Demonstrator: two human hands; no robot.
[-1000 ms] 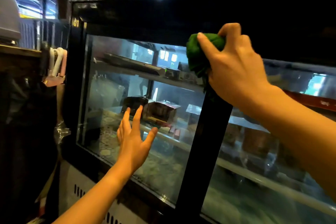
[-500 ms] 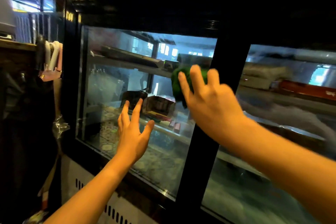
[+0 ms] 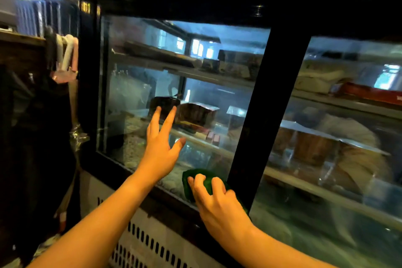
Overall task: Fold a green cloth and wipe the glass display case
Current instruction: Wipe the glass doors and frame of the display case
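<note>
While viewed from the head camera — the only view — shows the right hand (image 3: 214, 200) low on the left pane of the glass display case (image 3: 165, 93), fingers curled over the bunched green cloth (image 3: 196, 179) and pressing it against the glass just above the bottom frame, right beside the black centre post (image 3: 261, 115). Left hand (image 3: 159, 143) raised higher and further left on the same pane, fingers straight and spread, holding nothing; cannot tell whether the fingertips touch the glass or hover just off it. Inside, seen through reflections: shelves with boxes (image 3: 195, 113) and trays, none in reach. Below the pane, a pale vented panel (image 3: 152, 243). Likely risks from here: cloth already wadded rather than flat, so only a narrow strip gets wiped and streaks stay behind; cloth edge may catch on the bottom frame or the post and pull loose from the grip; bare left fingers, if resting on the glass, would leave fresh prints on the pane — worth wiping that patch too. Strong reflections make missed smears hard to spot.
</note>
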